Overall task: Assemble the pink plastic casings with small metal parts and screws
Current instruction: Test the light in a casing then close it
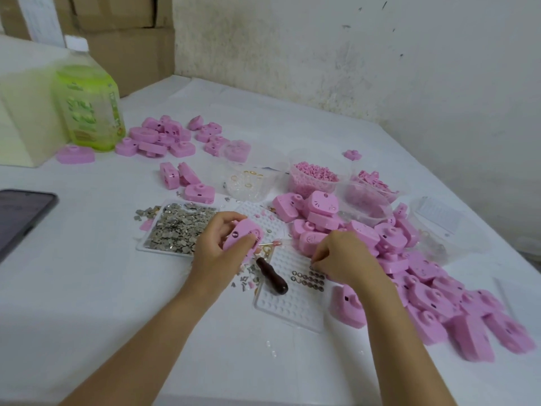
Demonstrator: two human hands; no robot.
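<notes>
My left hand (216,244) grips a pink plastic casing (244,234) just above the table, beside a clear tray of small metal parts (178,227). My right hand (342,256) has its fingers curled down onto a white dimpled tray (295,303), pinching at the small rings (307,279) laid in rows there; what its fingertips hold is hidden. A dark-handled tool (272,277) lies on that tray between my hands. A big heap of pink casings (409,273) spreads to the right.
A second group of pink casings (164,139) lies at the back left near a green bottle (87,109). Clear tubs hold pink bits (316,177) and rings (247,180). A phone (20,215) lies at the left edge. Loose metal parts (247,276) are scattered under my left wrist.
</notes>
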